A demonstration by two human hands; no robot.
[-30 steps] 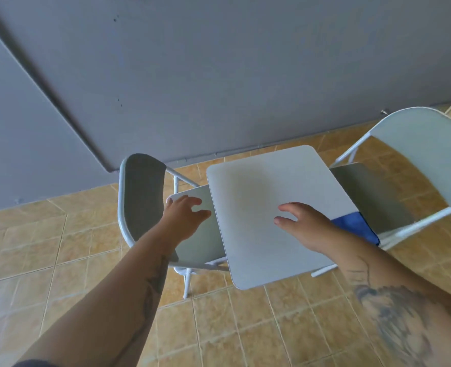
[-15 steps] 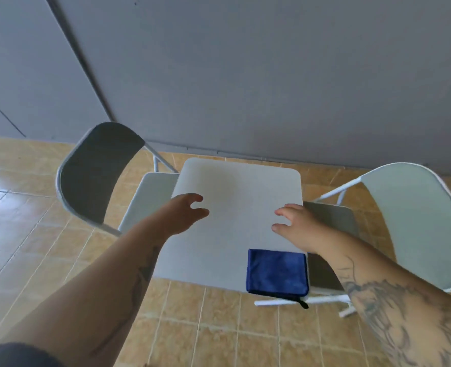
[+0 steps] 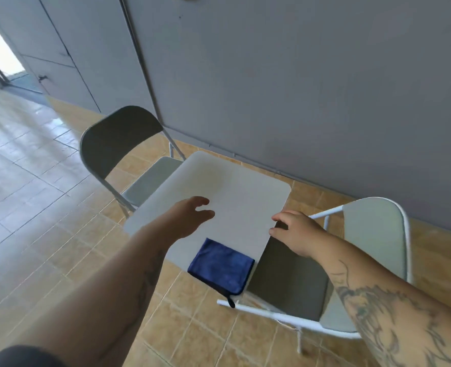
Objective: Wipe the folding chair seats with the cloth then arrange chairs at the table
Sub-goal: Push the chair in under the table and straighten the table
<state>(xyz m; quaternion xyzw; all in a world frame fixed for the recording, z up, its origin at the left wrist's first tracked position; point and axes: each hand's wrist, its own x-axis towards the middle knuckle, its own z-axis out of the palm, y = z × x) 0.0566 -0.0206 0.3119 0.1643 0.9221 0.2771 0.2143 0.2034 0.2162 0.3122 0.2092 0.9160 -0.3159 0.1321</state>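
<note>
Reaching over the small white table (image 3: 245, 205) at the centre of the frame, the person has both hands out with nothing held. The left hand (image 3: 190, 217) hovers above the tabletop with its fingers loosely spread and curled, while the right hand (image 3: 297, 231) sits at the table's right edge, fingers bent and part open, just where the tabletop overlaps the seat of the right chair (image 3: 372, 234); whether the fingertips touch the table edge or the seat cannot be told. The folded blue cloth (image 3: 221, 266) lies on the near right corner of the table, hanging slightly past the edge, with a small black loop dangling. The left chair (image 3: 118, 139) stands at the upper left of the table, its seat partly tucked under the top. By the look of it the wiping is over and the arranging is in hand. To do it well, each chair should probably be gripped by its frame rather than pushed at the seat, slid squarely so the legs do not catch on the floor tiles (image 3: 33, 197), and kept from jolting the light table so the overhanging cloth does not drop.
</note>
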